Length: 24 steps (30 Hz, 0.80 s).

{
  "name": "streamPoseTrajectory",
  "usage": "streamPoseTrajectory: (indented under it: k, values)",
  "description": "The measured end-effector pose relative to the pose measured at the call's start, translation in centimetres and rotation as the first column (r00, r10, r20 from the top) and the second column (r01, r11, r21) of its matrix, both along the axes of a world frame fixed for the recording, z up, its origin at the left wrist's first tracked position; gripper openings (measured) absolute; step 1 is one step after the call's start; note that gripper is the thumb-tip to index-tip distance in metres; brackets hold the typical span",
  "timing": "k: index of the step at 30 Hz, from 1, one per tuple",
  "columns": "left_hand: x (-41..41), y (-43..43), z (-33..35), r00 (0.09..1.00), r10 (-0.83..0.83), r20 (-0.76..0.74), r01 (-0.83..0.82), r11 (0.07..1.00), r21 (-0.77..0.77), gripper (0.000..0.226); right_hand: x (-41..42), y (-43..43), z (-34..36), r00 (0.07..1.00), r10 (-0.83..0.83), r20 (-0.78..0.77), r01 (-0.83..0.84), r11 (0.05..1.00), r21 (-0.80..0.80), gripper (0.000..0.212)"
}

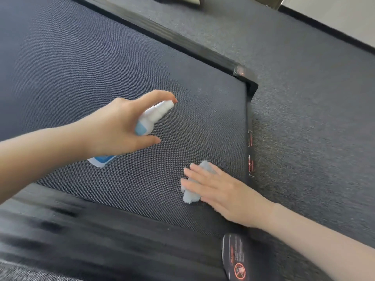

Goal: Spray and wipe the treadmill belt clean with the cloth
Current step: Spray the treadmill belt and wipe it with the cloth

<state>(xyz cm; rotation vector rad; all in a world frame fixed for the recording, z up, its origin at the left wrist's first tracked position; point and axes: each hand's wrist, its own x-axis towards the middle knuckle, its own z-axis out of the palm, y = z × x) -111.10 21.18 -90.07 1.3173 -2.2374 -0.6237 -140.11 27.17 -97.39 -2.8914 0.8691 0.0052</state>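
The dark woven treadmill belt (101,67) lies on grey carpet (314,118), edged by a black side rail (182,40). The left hand (117,126) grips a white-and-blue spray bottle (151,118) above the belt, index finger on the nozzle. The right hand (219,189), fingers straight, presses a pale cloth (190,194) flat onto the belt near its rear end.

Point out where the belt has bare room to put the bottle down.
Widest bare belt lies beyond the left hand, up to the far side rail. A smaller patch sits between the spray bottle and the end strip. Crowded where the right hand presses the cloth.
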Motion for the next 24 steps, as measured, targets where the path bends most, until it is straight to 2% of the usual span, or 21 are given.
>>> streamPoseTrajectory:
  k: [4, 8, 12, 14, 16, 18, 19, 22, 24]
  values:
    - [0.3, 0.0, 0.0, 1.000, 0.024, 0.011, -0.024, 1.000, 0.012, 0.067, -2.0, -5.5, -1.0, 0.977, -0.215, -0.006, 0.214, 0.976, -0.040, 0.057]
    - [0.5, 0.2, 0.2, 0.999, 0.031, 0.015, -0.031, 0.999, 0.016, 0.067, -4.4, -12.5, -0.6, 0.801, -0.592, 0.087, 0.590, 0.806, 0.052, 0.049]
    - [-0.2, 0.1, 0.3, 0.999, 0.034, 0.006, -0.034, 0.999, 0.014, 0.066, -3.0, -14.5, -0.8, 0.677, -0.735, 0.044, 0.735, 0.678, -0.004, 0.046]
    - [-0.6, 0.0, 0.5, 1.000, 0.029, 0.000, -0.029, 0.999, 0.016, 0.066, -1.2, -13.4, -0.6, 0.744, -0.662, 0.088, 0.666, 0.745, -0.032, 0.044]
    - [-0.9, 0.0, 0.5, 1.000, 0.016, 0.004, -0.016, 1.000, 0.013, 0.068, 1.7, -10.7, -0.1, 0.878, -0.461, 0.129, 0.476, 0.870, -0.130, 0.039]
    - [-1.2, 0.1, 0.6, 1.000, 0.003, 0.007, -0.003, 1.000, 0.009, 0.068, 4.9, -7.3, 0.1, 0.964, -0.238, 0.121, 0.258, 0.946, -0.198, 0.041]
    - [-1.3, 0.2, 0.6, 1.000, 0.003, 0.008, -0.003, 1.000, 0.012, 0.068, 6.3, -5.4, 0.0, 0.985, -0.138, 0.106, 0.157, 0.967, -0.201, 0.042]
    - [-1.0, 0.3, 0.7, 1.000, 0.016, 0.025, -0.016, 1.000, -0.003, 0.068, 7.7, -0.4, 0.0, 0.989, 0.068, 0.128, -0.067, 0.998, -0.014, 0.043]
    - [-0.5, 0.4, 0.6, 0.999, 0.022, 0.036, -0.021, 0.999, -0.029, 0.068, 6.1, 1.5, 0.3, 0.986, 0.144, 0.086, -0.148, 0.988, 0.039, 0.042]
